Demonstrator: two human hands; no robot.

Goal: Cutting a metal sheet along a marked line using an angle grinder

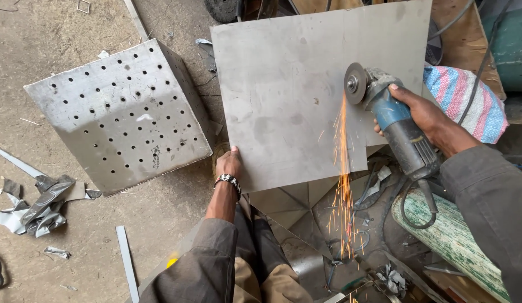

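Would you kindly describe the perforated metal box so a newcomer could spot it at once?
Start at the big flat metal sheet that the angle grinder is cutting in a stream of sparks. Look left of it, across the concrete floor: the box sits there tilted. Unlike the plain sheet and the crumpled offcuts, its top face is dotted with rows of round holes.

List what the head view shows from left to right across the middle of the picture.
Crumpled metal scraps → perforated metal box → left hand on the edge of the flat metal sheet → sparks → angle grinder → right hand → striped cloth.
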